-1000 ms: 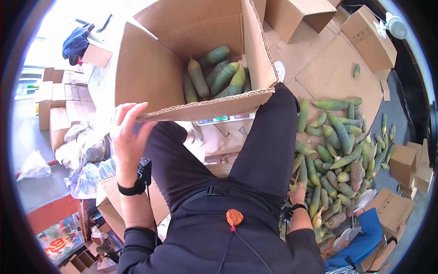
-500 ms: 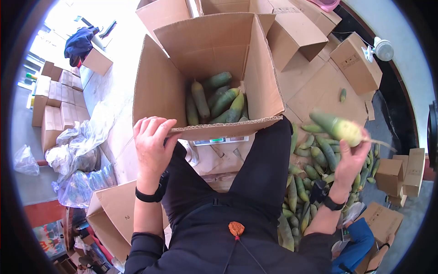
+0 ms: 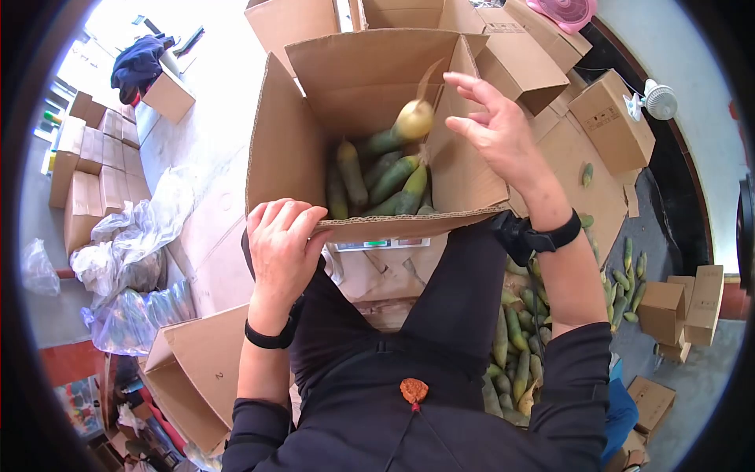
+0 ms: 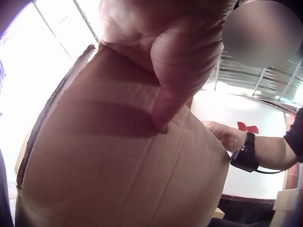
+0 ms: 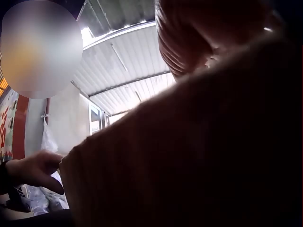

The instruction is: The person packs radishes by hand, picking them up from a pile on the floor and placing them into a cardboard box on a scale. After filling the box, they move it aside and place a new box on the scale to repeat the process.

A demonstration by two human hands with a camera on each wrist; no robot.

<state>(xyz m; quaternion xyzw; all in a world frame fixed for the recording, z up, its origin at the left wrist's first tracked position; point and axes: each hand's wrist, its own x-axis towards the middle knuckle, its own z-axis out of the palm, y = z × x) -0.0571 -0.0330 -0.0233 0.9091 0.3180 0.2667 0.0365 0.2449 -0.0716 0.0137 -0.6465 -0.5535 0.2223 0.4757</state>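
An open cardboard box stands before the person's knees, with several green radishes lying at its bottom. The left hand grips the near left corner of the box rim, fingers over the edge; in the left wrist view its thumb presses on the cardboard wall. The right hand is over the box's right wall, fingers apart and holding nothing. Just left of its fingertips, a pale-ended radish with a thin root is inside the box, above the others, apart from the hand.
A pile of radishes lies on the floor to the right. More cardboard boxes stand behind and at both sides. A scale shows under the box's near edge. Plastic bags lie at the left, and a small white fan is at the right.
The right hand has come from the pile at the right to over the box and has let go of the radish it carried. The left hand still grips the rim.
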